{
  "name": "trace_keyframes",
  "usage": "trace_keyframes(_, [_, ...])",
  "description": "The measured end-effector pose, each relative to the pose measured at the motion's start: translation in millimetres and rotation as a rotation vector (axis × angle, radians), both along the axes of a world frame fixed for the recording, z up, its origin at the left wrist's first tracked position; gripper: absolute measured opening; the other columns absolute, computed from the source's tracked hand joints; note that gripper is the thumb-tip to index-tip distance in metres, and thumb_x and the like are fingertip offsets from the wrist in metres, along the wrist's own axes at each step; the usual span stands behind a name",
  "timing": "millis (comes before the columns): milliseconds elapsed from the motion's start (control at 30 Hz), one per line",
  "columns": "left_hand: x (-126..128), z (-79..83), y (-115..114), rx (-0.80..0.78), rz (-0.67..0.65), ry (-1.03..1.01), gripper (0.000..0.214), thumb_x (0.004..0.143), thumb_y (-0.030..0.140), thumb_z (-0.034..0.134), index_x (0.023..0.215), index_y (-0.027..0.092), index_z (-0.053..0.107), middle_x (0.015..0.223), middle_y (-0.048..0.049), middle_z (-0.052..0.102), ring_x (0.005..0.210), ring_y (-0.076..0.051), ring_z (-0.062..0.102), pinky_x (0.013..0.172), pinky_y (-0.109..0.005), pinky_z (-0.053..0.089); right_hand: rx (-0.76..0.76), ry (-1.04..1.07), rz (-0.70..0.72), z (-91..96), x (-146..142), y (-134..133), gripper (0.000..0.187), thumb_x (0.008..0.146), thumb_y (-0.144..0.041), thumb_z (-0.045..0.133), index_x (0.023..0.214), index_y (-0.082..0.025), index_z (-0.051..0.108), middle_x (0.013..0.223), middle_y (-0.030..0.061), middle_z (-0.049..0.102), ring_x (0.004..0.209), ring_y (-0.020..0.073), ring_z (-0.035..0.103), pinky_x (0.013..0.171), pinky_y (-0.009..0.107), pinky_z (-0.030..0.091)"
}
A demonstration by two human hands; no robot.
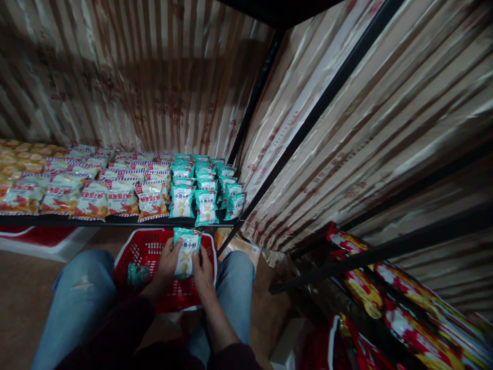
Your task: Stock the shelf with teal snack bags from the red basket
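Observation:
Both hands hold one teal-and-white snack packet (185,253) above a red plastic basket (143,247) between my knees. My left hand (168,261) grips the packet's left edge, fingers closed on it. My right hand (203,271) grips its right edge the same way. Another teal packet (137,275) lies in the basket. On the black shelf edge (115,221) just ahead stand rows of matching teal packets (204,187), beside white-and-red snack bags (119,192).
Yellow packets (19,156) fill the shelf's far left. A black rack frame (304,128) runs diagonally at right, with red-and-yellow bags (400,308) on a lower right shelf. Striped sheeting backs the shelves. My jeans-clad knees (80,288) flank the basket on a brown floor.

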State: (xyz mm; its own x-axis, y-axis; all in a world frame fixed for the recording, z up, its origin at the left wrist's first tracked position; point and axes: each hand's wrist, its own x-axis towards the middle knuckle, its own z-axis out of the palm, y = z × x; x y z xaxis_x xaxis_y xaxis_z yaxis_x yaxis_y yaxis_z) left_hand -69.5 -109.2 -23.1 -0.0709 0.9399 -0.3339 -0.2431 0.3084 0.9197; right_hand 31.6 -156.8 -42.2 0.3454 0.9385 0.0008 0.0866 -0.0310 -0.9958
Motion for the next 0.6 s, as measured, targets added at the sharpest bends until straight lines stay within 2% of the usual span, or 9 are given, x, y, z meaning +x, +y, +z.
trace_keyframes(200, [7.4, 15.0, 7.9, 0.100, -0.094, -0.041, 0.059, 0.061, 0.061, 0.066, 0.098, 0.016, 0.057, 0.086, -0.0069, 0.070, 0.074, -0.020, 0.066, 0.063, -0.029, 0.053, 0.107, -0.168, -0.079, 5.0, 14.4, 14.3, 0.043, 0.085, -0.044, 0.048, 0.120, -0.021, 0.057, 0.116, 0.0064, 0.063, 0.106, 0.0209, 0.058, 0.090, 0.030, 0.045])
trace_keyframes(300, [11.7, 23.4, 8.5, 0.106, -0.093, -0.103, 0.064, 0.058, 0.058, 0.070, 0.103, 0.015, 0.056, 0.092, -0.0092, 0.070, 0.083, -0.023, 0.067, 0.070, -0.032, 0.053, 0.135, -0.238, -0.094, 5.6, 22.7, 20.2, 0.040, 0.086, -0.043, 0.046, 0.117, -0.020, 0.059, 0.112, 0.0053, 0.065, 0.102, 0.0189, 0.058, 0.089, 0.029, 0.045])
trace_keyframes(433, [17.5, 25.1, 11.3, 0.075, -0.086, -0.151, 0.060, 0.057, 0.052, 0.073, 0.101, 0.014, 0.055, 0.089, -0.0101, 0.071, 0.085, -0.024, 0.067, 0.073, -0.035, 0.054, 0.143, -0.281, -0.088, 5.4, 30.3, 25.0, 0.036, 0.087, -0.042, 0.046, 0.111, -0.021, 0.062, 0.101, 0.0032, 0.067, 0.092, 0.0169, 0.060, 0.082, 0.027, 0.048])
trace_keyframes(600, [22.9, 23.4, 15.7, 0.053, -0.074, -0.118, 0.049, 0.061, 0.046, 0.073, 0.095, 0.015, 0.056, 0.085, -0.0088, 0.071, 0.080, -0.022, 0.068, 0.072, -0.034, 0.055, 0.162, -0.320, -0.151, 2.6, 34.8, 27.7, 0.037, 0.086, -0.045, 0.046, 0.108, -0.020, 0.064, 0.097, 0.0044, 0.068, 0.091, 0.0179, 0.060, 0.079, 0.028, 0.049])
